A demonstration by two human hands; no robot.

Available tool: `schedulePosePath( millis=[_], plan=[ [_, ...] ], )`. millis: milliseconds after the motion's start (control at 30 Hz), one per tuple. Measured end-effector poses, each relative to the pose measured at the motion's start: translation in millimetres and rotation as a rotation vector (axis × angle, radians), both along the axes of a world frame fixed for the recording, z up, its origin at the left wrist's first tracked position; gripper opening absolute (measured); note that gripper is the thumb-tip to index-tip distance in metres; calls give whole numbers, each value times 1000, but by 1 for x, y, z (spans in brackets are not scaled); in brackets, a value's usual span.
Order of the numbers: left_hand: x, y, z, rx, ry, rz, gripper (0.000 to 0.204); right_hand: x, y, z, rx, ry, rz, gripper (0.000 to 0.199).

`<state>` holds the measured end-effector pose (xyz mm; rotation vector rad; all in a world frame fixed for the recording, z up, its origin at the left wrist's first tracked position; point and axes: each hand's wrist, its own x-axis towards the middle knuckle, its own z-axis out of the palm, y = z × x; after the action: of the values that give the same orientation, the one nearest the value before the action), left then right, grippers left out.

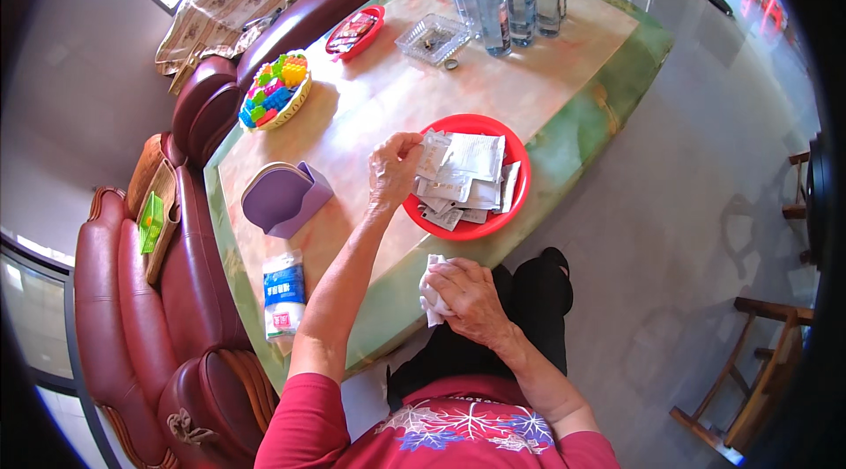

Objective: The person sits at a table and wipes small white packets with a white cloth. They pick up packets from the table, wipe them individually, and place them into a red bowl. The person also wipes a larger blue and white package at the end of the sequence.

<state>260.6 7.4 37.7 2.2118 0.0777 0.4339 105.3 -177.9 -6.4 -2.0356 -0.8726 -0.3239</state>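
Note:
A round red plastic basin [522, 196] sits at the near edge of the table, heaped with flat white packets [473, 156]. Over its left rim reaches my left hand [394, 169], fingers pinched at the edge of a white packet [432, 154] on top of the pile. Closer to my body, in front of the basin, my right hand [469, 294] is closed round a crumpled white cloth or tissue [434, 293]; its fingers hide much of it.
Left of my left arm stand a purple box [286, 197] and a blue-white plastic pack [284, 293]. Farther back are a basket of colourful toy blocks [280, 92], a small red dish [357, 32], a clear tray [432, 39] and several black-capped bottles [520, 2]. A wooden stool [749, 372] stands right.

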Motion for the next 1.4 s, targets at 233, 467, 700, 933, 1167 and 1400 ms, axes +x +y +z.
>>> schedulePosePath(
  millis=[233, 467, 700, 933, 1167, 1400],
  plan=[
    [-32, 7, 12, 158, -154, 111, 22, 2, 0, 1, -57, 10, 19, 41],
    [-176, 78, 4, 541, -173, 452, 51, 2, 1, -6, 1, -27, 17, 47],
    [-278, 149, -8, 404, 598, 854, 117, 0, 6, -4, 36, -71, 9, 36],
    [-294, 102, -11, 462, 304, 460, 95, -4, 7, -7, 47, -70, -25, 38],
    [-284, 18, -5, 398, 62, 86, 103, -35, 48, 35, 106, -94, 150, 43],
    [-299, 20, -33, 467, 38, 162, 106, -48, 73, 22, -269, -129, 152, 51]
  ],
)
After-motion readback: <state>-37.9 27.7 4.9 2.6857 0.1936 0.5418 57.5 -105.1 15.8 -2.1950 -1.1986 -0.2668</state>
